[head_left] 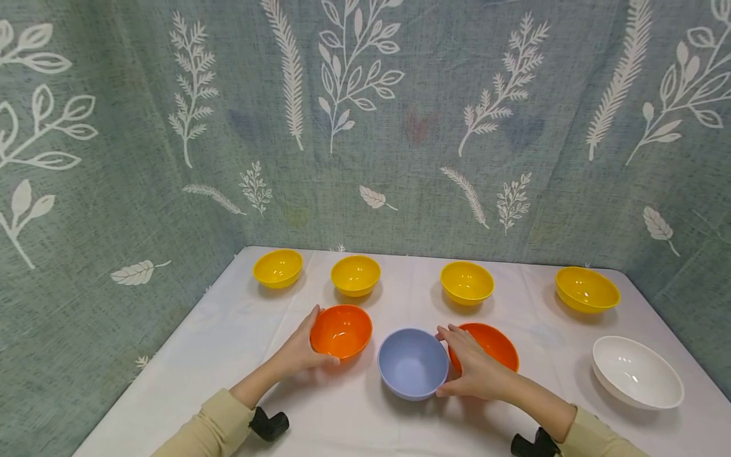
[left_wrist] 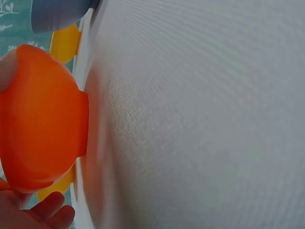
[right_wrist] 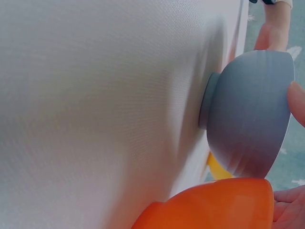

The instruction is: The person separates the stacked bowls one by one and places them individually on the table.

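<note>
My left hand (head_left: 299, 349) grips an orange bowl (head_left: 342, 331) from its left side, thumb at the near rim and fingers at the far side. That bowl's outer wall (left_wrist: 43, 119) fills much of the left wrist view's left side. A periwinkle-blue bowl (head_left: 412, 362) stands upright between the hands, and my right hand (head_left: 480, 368) holds it by the right side. The thumb lies on its rim in the right wrist view, where the blue wall (right_wrist: 252, 109) shows. Partly hidden behind the right hand is a second orange bowl (head_left: 495, 346).
Along the back of the white-covered table (head_left: 337, 425) stand several yellow bowls (head_left: 467, 283). A white bowl (head_left: 636, 371) sits at the right. Grey-green leaf-patterned cloth (head_left: 422, 209) hangs behind and at both sides.
</note>
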The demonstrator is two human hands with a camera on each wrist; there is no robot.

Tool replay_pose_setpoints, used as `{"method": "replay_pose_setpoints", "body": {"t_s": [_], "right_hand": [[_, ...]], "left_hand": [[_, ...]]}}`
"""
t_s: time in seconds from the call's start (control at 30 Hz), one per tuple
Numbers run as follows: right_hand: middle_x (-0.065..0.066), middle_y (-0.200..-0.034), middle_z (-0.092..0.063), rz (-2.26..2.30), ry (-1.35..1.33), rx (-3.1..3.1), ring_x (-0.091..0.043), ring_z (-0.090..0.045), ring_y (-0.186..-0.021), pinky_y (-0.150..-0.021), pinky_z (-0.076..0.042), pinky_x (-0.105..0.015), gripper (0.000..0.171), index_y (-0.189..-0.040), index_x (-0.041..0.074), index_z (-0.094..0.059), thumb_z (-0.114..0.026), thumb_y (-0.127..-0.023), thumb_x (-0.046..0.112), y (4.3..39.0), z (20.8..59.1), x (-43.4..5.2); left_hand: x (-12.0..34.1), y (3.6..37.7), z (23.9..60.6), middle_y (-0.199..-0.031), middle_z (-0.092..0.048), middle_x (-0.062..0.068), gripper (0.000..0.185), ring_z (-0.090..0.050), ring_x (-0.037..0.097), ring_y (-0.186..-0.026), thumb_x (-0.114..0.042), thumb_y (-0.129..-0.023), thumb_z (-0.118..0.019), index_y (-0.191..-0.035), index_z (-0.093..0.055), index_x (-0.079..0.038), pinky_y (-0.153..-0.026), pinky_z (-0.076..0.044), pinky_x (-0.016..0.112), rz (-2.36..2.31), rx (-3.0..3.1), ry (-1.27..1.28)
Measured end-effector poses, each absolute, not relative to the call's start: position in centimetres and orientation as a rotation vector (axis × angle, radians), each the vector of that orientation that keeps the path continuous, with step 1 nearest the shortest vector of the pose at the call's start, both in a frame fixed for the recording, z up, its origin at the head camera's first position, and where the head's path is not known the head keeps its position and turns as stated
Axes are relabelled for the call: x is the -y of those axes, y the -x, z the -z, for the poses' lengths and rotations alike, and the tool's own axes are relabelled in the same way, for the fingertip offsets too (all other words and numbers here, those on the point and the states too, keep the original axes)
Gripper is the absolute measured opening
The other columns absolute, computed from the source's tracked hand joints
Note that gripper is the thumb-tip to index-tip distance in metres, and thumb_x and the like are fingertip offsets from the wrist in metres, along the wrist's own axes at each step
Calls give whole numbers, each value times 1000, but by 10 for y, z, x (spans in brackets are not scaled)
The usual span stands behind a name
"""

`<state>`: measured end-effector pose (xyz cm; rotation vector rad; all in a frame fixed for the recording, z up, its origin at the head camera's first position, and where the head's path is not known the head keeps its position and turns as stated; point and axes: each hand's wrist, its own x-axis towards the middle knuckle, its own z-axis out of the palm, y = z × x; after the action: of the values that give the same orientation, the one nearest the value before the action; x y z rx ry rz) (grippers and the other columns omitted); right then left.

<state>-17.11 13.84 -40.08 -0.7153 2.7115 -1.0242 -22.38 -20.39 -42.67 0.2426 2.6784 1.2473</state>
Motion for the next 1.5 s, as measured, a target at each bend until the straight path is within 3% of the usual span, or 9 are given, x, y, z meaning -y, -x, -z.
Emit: {"method": "replay_pose_setpoints", "body": {"t_s": [0.4, 0.77, 1.07, 1.33, 1.5], "right_hand": [[-13, -134, -43, 1012, 708, -2713, -43, -15, -134, -102, -16, -66, 100, -138, -8, -27, -80, -66, 37, 172, 402, -138], [-13, -133, -43, 1018, 698, -2709, -42, -15, -135, -102, -16, -66, 100, -138, -8, -27, -80, -66, 36, 172, 402, -137], [-14, -134, -43, 1023, 683, -2703, -42, -15, -135, -101, -18, -66, 100, -139, -7, -27, -80, -66, 37, 172, 401, -138], [-14, -134, -43, 1032, 685, -2696, -42, -16, -135, -101, -21, -65, 100, -138, -8, -27, -80, -66, 37, 172, 402, -138], [-13, -134, -43, 1040, 679, -2691, -42, -16, -135, -101, -21, -65, 100, -138, -8, -27, -80, -66, 36, 172, 401, -138]], "left_hand": [[205, 220, 425, -151, -14, 18, 123, -24, 38, -133, -38, -62, -83, -147, -1, -4, -102, -30, 56, -1254, -2651, -238], [202, 220, 411, -153, -14, 8, 121, -14, 34, -137, -35, -64, -82, -148, 1, -10, -104, -23, 60, -1267, -2710, -316], [177, 207, 389, -147, -29, 13, 109, -29, 33, -132, -22, -67, -81, -146, -10, -2, -104, -30, 53, -1388, -2709, -440], [158, 197, 384, -135, -43, 6, 103, -51, 21, -104, -20, -69, -80, -146, -14, -2, -90, -45, 39, -1363, -2706, -574], [146, 190, 386, -136, -42, 3, 102, -50, 20, -110, -25, -69, -80, -146, -16, -3, -93, -44, 39, -1312, -2649, -704]]}}
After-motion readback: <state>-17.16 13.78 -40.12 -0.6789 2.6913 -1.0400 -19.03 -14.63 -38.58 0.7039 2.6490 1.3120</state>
